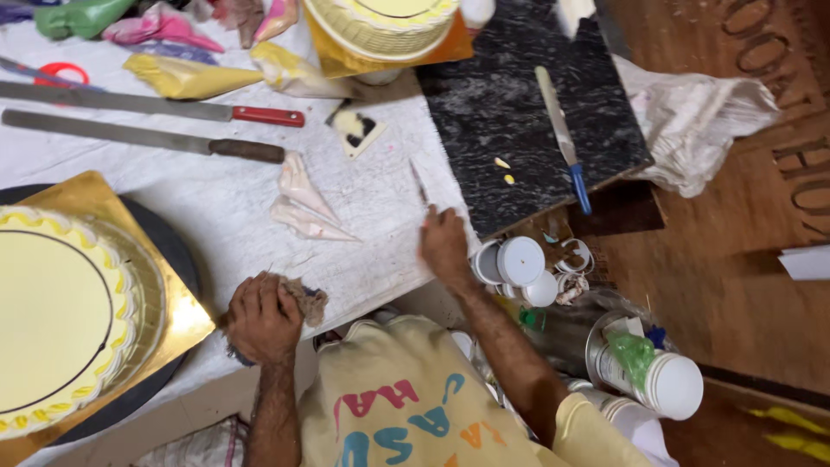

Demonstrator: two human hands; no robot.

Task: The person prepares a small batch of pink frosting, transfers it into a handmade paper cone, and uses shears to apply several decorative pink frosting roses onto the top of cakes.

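Observation:
My left hand [262, 318] is closed on a brown crumpled cloth [304, 301] at the near edge of the white-covered table [216, 199], just right of a yellow cake [52, 316] on a gold board [177, 316]. My right hand [443, 246] rests at the table's right edge and holds a thin pointed tool [420, 183] that points away from me. Two white piping bags [303, 201] lie between the hands and the knives.
Two long knives [156, 105] lie across the table. Coloured piping bags [186, 76] and a second cake [380, 26] sit at the far side. A black stone slab [527, 112] carries a blue-handled spatula [562, 138]. White jars [519, 259] stand below on the right.

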